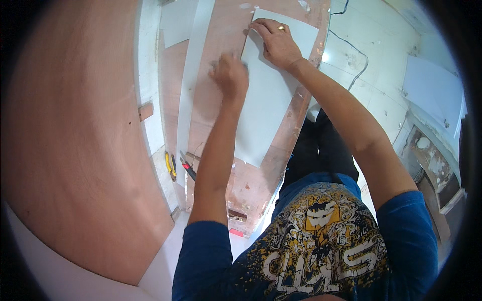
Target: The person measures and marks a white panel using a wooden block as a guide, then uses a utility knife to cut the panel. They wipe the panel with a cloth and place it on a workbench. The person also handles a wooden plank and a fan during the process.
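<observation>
A white rectangular sheet (271,95) lies lengthwise on a worn, reddish-brown work board (213,42). Near the sheet's far end, my right hand (281,44), wearing a ring, rests on top with bent fingers closed at its left edge. My left hand (230,75) is beside that same edge, closer to me. Motion smears its fingers, and whether they hold anything is unclear. Left of it runs a long, narrow white strip (190,85). A red and black hand tool (188,169) lies near my left forearm, which partly overlaps the board.
A large brown wooden panel (75,130) fills the left side. Beside it lie a yellow and black tool (170,165) and a small wood block (145,111). A dark cable (362,60) runs over the pale floor. White panels (434,93) and wood pieces (427,155) stand at the right.
</observation>
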Tool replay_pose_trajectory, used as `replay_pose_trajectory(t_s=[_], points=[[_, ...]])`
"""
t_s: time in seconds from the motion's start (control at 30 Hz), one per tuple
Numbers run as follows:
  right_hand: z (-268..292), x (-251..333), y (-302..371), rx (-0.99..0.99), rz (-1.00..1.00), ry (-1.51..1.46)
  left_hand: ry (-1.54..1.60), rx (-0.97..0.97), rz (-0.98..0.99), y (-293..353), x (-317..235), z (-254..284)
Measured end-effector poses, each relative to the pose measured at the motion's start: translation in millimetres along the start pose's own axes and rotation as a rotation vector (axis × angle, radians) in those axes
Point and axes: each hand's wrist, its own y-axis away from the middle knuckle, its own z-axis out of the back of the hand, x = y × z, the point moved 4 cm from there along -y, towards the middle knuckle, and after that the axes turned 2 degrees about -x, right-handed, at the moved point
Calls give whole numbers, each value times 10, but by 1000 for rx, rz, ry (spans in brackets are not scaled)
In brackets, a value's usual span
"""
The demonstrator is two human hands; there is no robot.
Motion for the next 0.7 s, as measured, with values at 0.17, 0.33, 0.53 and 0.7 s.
replay_pose_trajectory(t_s=[0.17,0.33,0.53,0.7], points=[[54,61,31,71,-43,24,-135,228,-3,1094,662,289],[-34,97,13,14,40,94,-20,126,0,198,101,-56],[-16,4,-42,-53,27,-39,168,38,9,-583,-369,39],[-24,-9,35,5,-44,96,-160,224,10,1207,704,261]])
